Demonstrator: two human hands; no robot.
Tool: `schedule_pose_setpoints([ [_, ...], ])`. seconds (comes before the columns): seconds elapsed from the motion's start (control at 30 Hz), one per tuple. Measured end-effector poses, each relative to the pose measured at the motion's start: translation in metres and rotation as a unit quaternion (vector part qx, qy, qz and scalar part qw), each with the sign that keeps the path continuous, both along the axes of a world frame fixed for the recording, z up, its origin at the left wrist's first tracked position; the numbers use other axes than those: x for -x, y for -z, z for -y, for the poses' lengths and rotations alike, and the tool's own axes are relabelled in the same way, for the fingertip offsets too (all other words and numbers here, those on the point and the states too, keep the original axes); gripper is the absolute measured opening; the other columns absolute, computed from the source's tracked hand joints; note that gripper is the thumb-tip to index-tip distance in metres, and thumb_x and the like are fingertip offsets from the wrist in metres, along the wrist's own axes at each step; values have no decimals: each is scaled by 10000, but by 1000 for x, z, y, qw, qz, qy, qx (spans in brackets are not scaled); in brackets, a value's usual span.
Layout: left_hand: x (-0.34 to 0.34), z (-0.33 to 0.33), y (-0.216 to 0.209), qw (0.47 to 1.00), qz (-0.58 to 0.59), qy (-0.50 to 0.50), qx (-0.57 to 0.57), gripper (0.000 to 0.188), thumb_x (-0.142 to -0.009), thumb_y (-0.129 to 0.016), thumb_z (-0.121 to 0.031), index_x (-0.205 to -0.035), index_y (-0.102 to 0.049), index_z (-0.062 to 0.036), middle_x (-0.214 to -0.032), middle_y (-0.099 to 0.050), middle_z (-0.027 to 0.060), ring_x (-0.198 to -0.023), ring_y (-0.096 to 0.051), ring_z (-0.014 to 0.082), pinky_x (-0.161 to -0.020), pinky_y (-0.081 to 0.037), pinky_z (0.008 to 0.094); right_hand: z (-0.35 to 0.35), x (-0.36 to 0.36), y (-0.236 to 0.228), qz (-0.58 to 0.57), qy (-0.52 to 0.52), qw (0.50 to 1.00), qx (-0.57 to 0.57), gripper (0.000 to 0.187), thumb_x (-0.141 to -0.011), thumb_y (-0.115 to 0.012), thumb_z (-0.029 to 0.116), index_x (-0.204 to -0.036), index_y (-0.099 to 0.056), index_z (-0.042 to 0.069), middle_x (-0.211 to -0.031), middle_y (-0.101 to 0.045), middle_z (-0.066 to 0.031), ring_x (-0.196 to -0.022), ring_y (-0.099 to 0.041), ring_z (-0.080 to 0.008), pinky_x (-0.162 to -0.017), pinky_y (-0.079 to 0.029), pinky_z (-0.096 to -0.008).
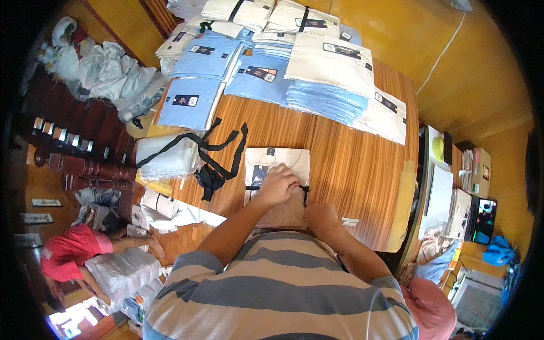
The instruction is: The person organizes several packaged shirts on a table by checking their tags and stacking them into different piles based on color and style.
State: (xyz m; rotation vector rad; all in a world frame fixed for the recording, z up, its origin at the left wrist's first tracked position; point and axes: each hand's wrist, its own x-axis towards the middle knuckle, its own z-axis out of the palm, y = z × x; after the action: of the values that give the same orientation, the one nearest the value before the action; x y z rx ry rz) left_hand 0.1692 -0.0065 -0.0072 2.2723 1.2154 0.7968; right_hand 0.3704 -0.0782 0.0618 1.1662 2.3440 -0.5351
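Observation:
A folded cream garment (300,161) with a dark tag lies on the wooden table right in front of me. A black fabric tape (306,191) runs across it and sticks out at its right edge. My left hand (279,185) rests over the garment, its fingers bent and pinching at the tape by that edge. Just to the right and nearer to me, my right hand (322,218) is closed at the tape's hanging end; its fingertips are partly hidden.
Loose black tapes (229,161) and a stack of clear plastic bags (167,161) lie on the left. Across the table's far side stand piles of bagged blue garments (323,101) and cream garments (309,62). A person in red (73,249) sits at the lower left.

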Motion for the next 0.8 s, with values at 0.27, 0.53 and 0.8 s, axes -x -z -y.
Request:
schedule_pose_setpoints([
  [0.27, 5, 17, -31, 999, -1, -26, 45, 85, -977, -663, -137, -1018, -646, -64, -1054, -649, 142, -1091, -619, 375, -959, -492, 484, -45, -86, 26, -335, 233, 911, 57, 362, -1034, -616, 340, -1015, -712, -9, -877, -744, -201, -805, -719, -401, -738, -560, -492],
  [0.53, 125, 42, -217, 899, 270, -323, -120, 102, -1116, -517, -99, -1173, -552, -22, -898, -617, 55, -768, -620, 125, -740, -555, 293, -58, -76, 40, -336, 329, 869, 154, 528, -988, -691, 513, -1004, -693, -14, -811, -703, -198, -749, -694, -332, -697, -543, -426],
  [0.8, 212, 4, -284, 859, 182, -393, -273, 84, -1098, -583, -78, -1136, -627, -17, -1006, -697, 39, -834, -602, 72, -740, -475, 226, -46, -32, 34, -263, 256, 924, 106, 658, -954, -657, 613, -1055, -690, -36, -935, -730, -287, -941, -722, -454, -802, -555, -513],
])
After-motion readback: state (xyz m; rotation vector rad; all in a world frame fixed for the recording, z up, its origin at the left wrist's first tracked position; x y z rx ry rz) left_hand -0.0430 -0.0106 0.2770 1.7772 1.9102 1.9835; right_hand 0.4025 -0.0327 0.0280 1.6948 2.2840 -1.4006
